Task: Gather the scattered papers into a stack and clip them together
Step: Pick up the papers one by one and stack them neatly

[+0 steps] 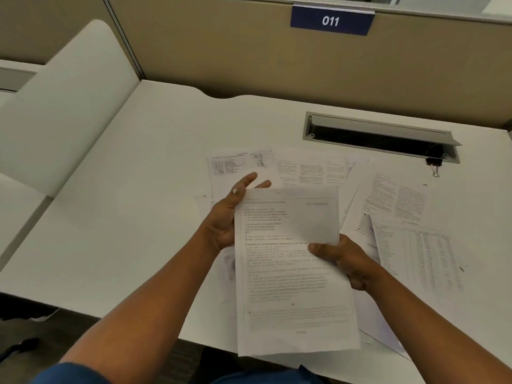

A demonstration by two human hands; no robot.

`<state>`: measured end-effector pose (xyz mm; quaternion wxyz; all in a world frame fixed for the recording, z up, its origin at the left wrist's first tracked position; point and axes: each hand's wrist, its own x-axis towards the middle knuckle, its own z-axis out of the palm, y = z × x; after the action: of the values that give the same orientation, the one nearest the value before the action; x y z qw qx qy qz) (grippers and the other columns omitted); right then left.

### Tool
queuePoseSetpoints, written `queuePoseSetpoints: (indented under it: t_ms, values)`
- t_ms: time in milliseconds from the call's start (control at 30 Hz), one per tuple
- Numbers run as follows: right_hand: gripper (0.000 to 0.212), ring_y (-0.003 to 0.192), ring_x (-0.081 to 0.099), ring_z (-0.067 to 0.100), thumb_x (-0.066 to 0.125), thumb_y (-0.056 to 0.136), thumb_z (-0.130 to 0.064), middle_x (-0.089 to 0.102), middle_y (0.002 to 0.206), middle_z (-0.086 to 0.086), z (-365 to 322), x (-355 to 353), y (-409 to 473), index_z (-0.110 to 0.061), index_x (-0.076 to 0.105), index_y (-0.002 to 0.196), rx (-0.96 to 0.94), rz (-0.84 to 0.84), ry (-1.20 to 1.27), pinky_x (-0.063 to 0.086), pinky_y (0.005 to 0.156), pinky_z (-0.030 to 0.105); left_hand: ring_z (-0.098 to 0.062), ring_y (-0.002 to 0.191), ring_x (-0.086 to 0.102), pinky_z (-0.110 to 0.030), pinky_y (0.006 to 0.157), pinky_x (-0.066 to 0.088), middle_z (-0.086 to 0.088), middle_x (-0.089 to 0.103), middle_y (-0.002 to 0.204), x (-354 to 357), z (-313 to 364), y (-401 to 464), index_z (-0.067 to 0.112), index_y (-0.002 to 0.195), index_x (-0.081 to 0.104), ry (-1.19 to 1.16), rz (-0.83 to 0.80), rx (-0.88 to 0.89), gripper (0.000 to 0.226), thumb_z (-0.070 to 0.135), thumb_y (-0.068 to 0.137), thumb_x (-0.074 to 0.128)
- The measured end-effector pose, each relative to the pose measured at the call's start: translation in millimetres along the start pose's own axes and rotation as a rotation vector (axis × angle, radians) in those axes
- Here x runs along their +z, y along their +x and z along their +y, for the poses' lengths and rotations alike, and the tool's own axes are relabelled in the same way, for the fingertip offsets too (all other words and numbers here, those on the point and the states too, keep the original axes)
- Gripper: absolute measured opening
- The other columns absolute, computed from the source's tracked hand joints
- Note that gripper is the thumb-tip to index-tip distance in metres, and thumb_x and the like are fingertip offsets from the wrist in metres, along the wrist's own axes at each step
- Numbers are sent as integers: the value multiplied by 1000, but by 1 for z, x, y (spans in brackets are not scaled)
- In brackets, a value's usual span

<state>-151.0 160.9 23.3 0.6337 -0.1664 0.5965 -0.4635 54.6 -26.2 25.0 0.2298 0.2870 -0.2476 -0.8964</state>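
Head view: right hand (343,259) pinches the held sheets (291,273). Left hand (230,214), fingers relaxed, supports their edge. Binder clip (434,164) lies on the surface (138,189).

The papers (291,259) are white with grey and black printed text, and some carry tables of fine lines. The desk (138,189) is white, the partition (221,56) is beige, and the sign (331,20) is dark blue with white numbers. The clip (434,163) is black with silver handles.

Soft, even overhead light for you, slightly dim and low in contrast, white desk (138,189) faintly grey, only weak shadows under your forearms, no harsh glare, wide-angle bending at the edges, print on the papers (291,267) smeared by blur
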Motion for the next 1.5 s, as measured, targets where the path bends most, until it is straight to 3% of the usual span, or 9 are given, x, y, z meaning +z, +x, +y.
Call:
queuePoseSetpoints:
  t_ms: [267,433,667,733,833,1033,1167,1333,1500]
  values:
    - [47,104,70,40,78,78,-6,72,116,22,3,2,4,-6,64,123,10,-21,104,59,85,51,-34,138,50,-57,113,37,-11,56,146,15,-1,10,19,88,53,-213,-23,-6,29,37,107,40]
    - [57,108,68,44,77,72,-9,71,119,23,4,-2,8,-7,62,127,-5,-4,133,53,93,62,-34,126,58,-57,103,48,-12,67,124,20,0,18,17,81,52,-263,16,-20,37,41,106,41]
    - [32,98,74,33,69,90,-17,76,109,15,-3,-9,20,-7,66,120,37,33,23,61,81,44,-34,125,60,-56,101,49,-12,68,127,12,9,38,16,79,54,-221,112,-19,40,39,107,38]
    - [20,85,77,23,66,93,-15,79,95,8,-9,-10,26,-8,69,111,1,83,-48,61,68,31,-34,118,65,-54,98,52,-11,69,127,6,15,48,13,86,58,-89,210,-13,35,38,107,42]
    - [15,78,77,20,64,94,-15,80,89,5,-18,-18,35,-9,69,107,-21,130,-83,60,62,26,-24,97,66,-33,78,54,-4,69,108,-8,20,62,2,115,60,569,594,73,35,35,103,53]
    - [16,80,77,25,65,93,-16,79,91,9,-33,-35,66,-10,68,107,-21,189,-74,62,66,34,-37,134,43,-46,104,42,-15,41,146,-57,33,82,8,145,41,1255,962,-48,78,48,86,72]
    - [29,95,75,32,67,91,-19,77,104,13,-37,-39,87,-7,68,117,3,206,-65,59,88,49,-36,123,52,-44,100,45,-16,50,133,-73,45,97,5,135,46,1398,1000,-62,86,57,75,80]
    - [34,103,72,36,68,91,-21,75,111,16,-38,-42,106,-6,67,121,34,196,-69,53,98,57,-26,86,59,-34,71,47,-5,59,93,-80,58,104,7,99,54,1338,973,2,52,33,71,90]
    - [32,103,72,34,67,92,-21,76,112,14,-43,-49,120,-7,68,121,43,198,-82,53,98,55,-23,83,66,-27,66,47,-2,68,89,-79,66,102,13,90,64,1294,863,73,21,23,82,81]
